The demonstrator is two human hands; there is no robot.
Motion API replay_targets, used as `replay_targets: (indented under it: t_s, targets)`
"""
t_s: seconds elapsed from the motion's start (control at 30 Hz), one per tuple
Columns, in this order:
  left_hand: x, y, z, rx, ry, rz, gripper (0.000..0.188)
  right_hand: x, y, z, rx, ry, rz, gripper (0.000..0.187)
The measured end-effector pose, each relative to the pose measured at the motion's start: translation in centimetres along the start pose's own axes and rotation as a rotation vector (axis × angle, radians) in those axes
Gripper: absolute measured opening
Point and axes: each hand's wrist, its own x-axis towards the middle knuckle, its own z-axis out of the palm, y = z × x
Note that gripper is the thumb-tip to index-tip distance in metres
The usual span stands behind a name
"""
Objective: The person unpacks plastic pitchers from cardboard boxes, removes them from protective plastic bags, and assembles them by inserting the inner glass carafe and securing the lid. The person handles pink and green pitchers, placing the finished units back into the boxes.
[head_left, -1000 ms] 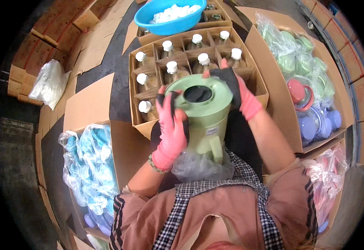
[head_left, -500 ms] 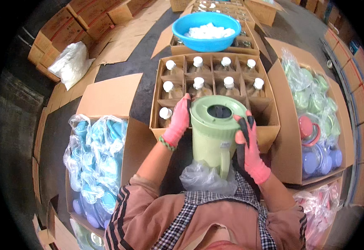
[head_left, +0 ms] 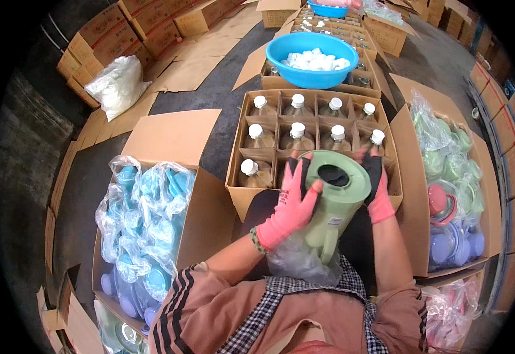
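Observation:
A pale green pitcher (head_left: 319, 227) with a green lid (head_left: 352, 183) is in front of my chest, tilted slightly to the right. The lid has a dark oval opening in its top. My left hand (head_left: 290, 209), in a pink glove with black fingertips, grips the pitcher's upper left side, its thumb over the lid. On the opposite side my right hand (head_left: 379, 194), gloved alike, is closed against the lid's edge; its fingertips are blurred. A clear plastic bag (head_left: 304, 259) bunches round the pitcher's lower part. Beyond stands a divided carton (head_left: 251, 197) with white-capped bottles (head_left: 297, 133).
A blue basin (head_left: 313, 76) of white caps sits on another carton behind. To the left is an open box (head_left: 210, 218) of bagged blue lidded pitchers. An open box (head_left: 408, 236) at right holds green, red and purple ones. A white sack (head_left: 116, 88) lies far left.
My view has shifted, so the scene sits lower and further right. My left hand has moved round the pitcher, thumb now on the lid, and the pitcher tilts more.

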Motion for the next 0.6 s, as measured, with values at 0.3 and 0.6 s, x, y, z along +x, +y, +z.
replay_targets:
  t_s: [0.3, 0.6]
  targets:
    - [0.0, -13.9, 4.4, -2.192, -0.921, -0.845, 0.06, -7.9, -5.8, 5.6, -1.389, -0.212, -0.777, 0.03]
    - [0.0, -11.9, 5.2, -2.315, -0.978, -1.054, 0.056, -5.5, -7.0, 9.1, -1.83, -1.035, -0.224, 0.025]
